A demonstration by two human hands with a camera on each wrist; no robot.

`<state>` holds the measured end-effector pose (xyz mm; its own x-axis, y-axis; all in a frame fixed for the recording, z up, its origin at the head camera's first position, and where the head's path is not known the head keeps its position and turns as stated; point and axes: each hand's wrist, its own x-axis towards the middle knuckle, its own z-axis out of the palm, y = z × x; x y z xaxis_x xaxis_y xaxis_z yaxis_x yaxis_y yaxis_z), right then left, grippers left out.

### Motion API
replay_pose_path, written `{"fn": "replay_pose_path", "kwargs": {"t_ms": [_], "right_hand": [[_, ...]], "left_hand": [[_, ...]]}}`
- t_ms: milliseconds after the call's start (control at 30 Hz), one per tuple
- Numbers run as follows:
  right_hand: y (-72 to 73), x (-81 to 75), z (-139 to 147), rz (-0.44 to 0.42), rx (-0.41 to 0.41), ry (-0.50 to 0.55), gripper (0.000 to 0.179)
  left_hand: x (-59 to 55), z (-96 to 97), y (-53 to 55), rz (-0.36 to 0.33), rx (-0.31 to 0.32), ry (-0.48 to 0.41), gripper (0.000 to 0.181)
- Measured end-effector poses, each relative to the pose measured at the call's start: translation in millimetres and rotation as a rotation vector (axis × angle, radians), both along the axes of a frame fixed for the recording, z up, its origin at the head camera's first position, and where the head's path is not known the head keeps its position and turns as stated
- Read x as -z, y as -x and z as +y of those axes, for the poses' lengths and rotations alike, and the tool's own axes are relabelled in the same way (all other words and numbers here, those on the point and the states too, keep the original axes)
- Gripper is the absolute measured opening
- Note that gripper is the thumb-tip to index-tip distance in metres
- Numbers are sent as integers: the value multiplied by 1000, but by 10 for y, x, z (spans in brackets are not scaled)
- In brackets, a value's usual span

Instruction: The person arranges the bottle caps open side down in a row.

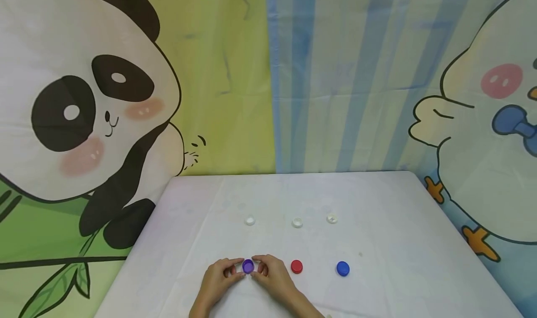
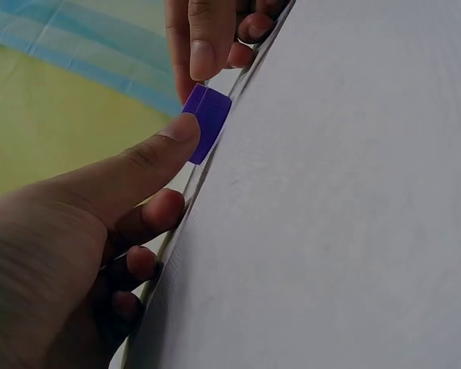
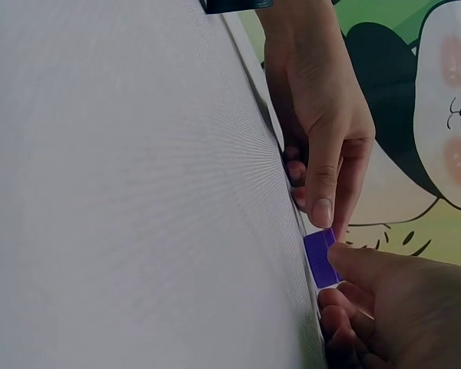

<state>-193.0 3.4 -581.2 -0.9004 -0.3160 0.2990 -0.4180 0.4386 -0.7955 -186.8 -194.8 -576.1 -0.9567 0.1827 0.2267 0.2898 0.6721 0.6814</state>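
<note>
Together, the left hand (image 1: pixel 219 278) and right hand (image 1: pixel 273 273) pinch a purple cap (image 1: pixel 248 266) nearer the desk's (image 1: pixel 398 271) cut-off front edge than its far one. The cap is round, hollow-faced and ridged along its side, partly hidden by fingers. Details of the pale discs (image 1: pixel 297 223) beyond are hard to make out.

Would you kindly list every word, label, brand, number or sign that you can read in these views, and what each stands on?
There is no readable text in any view.
Purple cap, red cap, blue cap: no lettering that I can make out.
Three white round pieces: too small to tell whether they bear marks.
Panda drawing and bird drawing: no words visible.
</note>
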Motion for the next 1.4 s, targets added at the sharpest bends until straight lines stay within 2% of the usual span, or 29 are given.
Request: {"fn": "replay_pose_path", "kwargs": {"t_ms": [200,500,833,967,1100,1200,1300,1400], "right_hand": [[-7,-4,-13,6,1,-18,37],[26,7,-11,39,0,-18,31],[-9,-67,35,18,-23,31,31],[-49,-180,92,50,-33,64,29],[-78,-329,196,113,-30,78,29],[-92,-444,290,158,-13,82,29],[-102,-560,388,245,0,103,30],[-118,-686,480,343,8,125,31]], "left_hand": [[36,2,4,69,-4,31,35],[-16,33,0,31,-8,48,32],[-23,68,-12,-13,42,-93,31],[-74,108,-32,24,71,-161,29],[-200,201,-28,135,109,-212,27],[-353,304,-27,234,147,-234,27],[-579,428,-63,301,194,-263,27],[-845,545,-122,324,235,-295,26]]}}
